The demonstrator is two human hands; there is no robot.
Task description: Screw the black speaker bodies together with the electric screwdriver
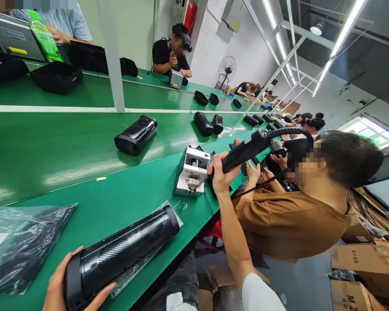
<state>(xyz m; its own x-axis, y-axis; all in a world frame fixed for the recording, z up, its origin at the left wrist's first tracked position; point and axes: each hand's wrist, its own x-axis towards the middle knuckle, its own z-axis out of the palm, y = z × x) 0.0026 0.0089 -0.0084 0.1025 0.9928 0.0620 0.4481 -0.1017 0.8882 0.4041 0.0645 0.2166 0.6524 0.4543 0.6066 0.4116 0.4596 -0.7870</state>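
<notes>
My left hand [56,287] grips the near end of a black cylindrical speaker housing [123,252] with perforated grilles, which lies on a clear plastic wrapper at the front edge of the green bench [116,203]. My right hand [221,175], on an outstretched arm with a white sleeve, is closed round the handle of a black electric screwdriver [246,150]. The tool's cable loops off to the right. The hand sits just right of a white screw feeder box [192,170] on the bench edge.
A plastic bag [19,246] with black contents lies at the left. More black housings [136,134] ride the green belt beyond. A person in a brown shirt [288,222] works close on the right, above cardboard boxes [366,259]. A white post [113,56] stands mid-belt.
</notes>
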